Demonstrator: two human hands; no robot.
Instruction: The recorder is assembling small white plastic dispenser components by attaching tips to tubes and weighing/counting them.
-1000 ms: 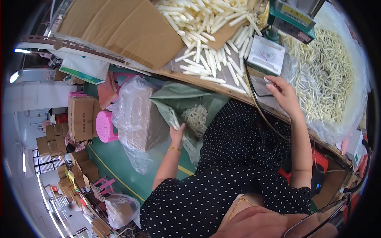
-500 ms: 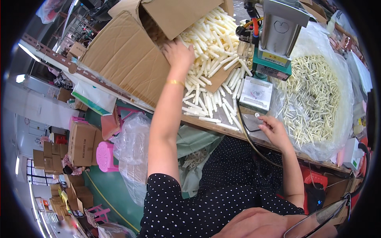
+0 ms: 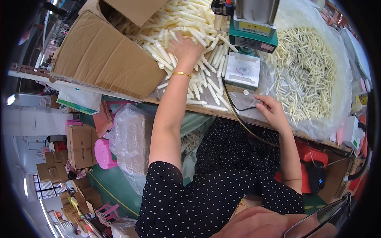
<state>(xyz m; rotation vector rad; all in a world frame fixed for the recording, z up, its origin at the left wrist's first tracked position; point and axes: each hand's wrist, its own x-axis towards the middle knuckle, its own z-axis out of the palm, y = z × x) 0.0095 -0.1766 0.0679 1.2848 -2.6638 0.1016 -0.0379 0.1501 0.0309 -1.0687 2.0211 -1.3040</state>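
Reaching far forward, the left hand (image 3: 185,47) lies palm-down, fingers spread, on pale plastic sticks (image 3: 198,27) spilling from a cardboard box (image 3: 107,59) across the surface (image 3: 222,113); the right hand (image 3: 272,111), loosely curled and empty, rests nearer beside a clear bag (image 3: 313,75).

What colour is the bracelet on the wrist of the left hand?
Gold: the bracelet circles the wrist below the left hand, seen in the head view.
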